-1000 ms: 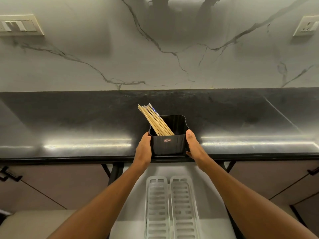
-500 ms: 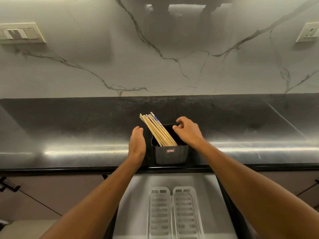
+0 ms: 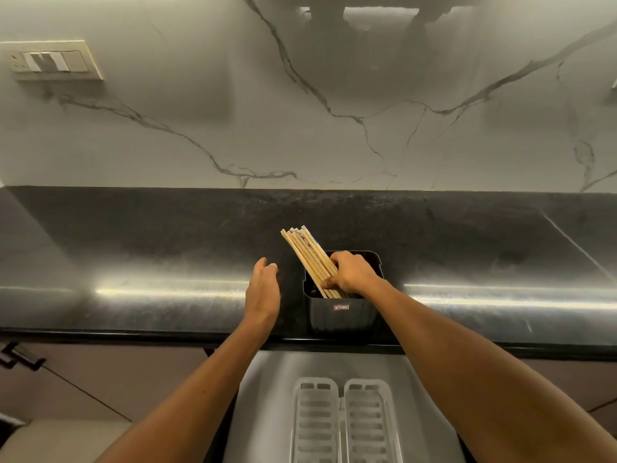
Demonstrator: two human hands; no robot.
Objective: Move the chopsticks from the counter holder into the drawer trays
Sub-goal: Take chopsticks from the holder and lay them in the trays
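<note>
A dark square holder (image 3: 340, 312) stands near the front edge of the black counter. Several wooden chopsticks (image 3: 305, 250) lean out of it toward the upper left. My right hand (image 3: 350, 274) is over the holder's mouth, fingers closed around the bundle of chopsticks. My left hand (image 3: 263, 290) hovers just left of the holder, fingers apart and holding nothing. Below the counter, an open drawer holds two white slotted trays, the left tray (image 3: 315, 426) and the right tray (image 3: 370, 426), side by side.
The black counter (image 3: 150, 248) runs left to right under a white marble wall. A switch plate (image 3: 50, 60) is on the wall at upper left. Cabinet fronts flank the grey drawer (image 3: 263, 406), with a dark handle (image 3: 16, 357) at far left.
Both hands let go of the holder's sides. My right hand rose over the holder and closed on the chopsticks. My left hand moved slightly away to the left.
</note>
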